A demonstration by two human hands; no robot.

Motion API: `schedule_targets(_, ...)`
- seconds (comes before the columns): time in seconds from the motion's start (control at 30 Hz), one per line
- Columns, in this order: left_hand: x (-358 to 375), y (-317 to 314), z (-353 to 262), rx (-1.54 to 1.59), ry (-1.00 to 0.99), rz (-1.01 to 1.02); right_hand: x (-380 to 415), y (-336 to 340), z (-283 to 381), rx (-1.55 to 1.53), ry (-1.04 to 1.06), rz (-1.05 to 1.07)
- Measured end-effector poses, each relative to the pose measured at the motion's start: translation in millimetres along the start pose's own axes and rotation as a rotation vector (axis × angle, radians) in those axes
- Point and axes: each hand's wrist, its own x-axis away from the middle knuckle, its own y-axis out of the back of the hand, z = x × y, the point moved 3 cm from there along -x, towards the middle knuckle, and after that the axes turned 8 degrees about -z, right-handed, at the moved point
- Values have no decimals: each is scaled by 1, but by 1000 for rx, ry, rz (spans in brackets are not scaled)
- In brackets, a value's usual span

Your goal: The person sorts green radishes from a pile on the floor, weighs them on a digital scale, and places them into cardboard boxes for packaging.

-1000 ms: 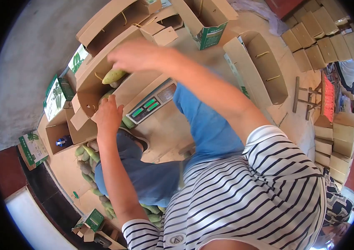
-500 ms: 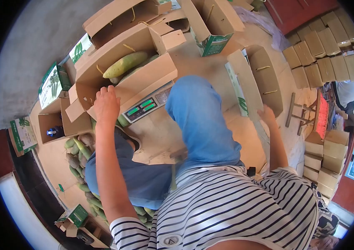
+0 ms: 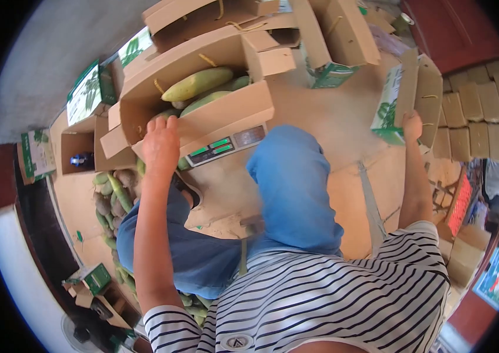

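My left hand [image 3: 162, 141] is closed over the near left edge of an open cardboard box [image 3: 232, 115], fingertips inside the wall. Long green gourd-like vegetables [image 3: 198, 85] lie in this box. Just under its near side is a scale [image 3: 226, 146] with lit green displays; the box seems to rest on it, though the platform is hidden. Off to the right, my right hand [image 3: 412, 126] grips the near edge of another open box [image 3: 391, 100] with a green-and-white printed side and yellow rope handles. Its fingers are partly hidden.
More open boxes [image 3: 334, 35] stand at the back. A pile of green vegetables [image 3: 114, 197] lies on the floor left of my leg. Stacked brown cartons [image 3: 470, 117] line the right side, near a red-topped stool [image 3: 460, 203]. A printed box [image 3: 87, 97] stands at the left wall.
My right hand has moved forward and outward, and the box in its grip has shifted away and turned. The left hand stays on its box edge; the view has shifted slightly.
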Motion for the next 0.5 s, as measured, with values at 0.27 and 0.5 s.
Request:
schedule_targets(0.27, -12, -12, 4, -40, -30, 37, -51, -76, 97, 8, 54, 296)
schedule_targets(0.5, -22, -33, 10, -80, -103, 111, -23, 44, 234, -703, 231, -193)
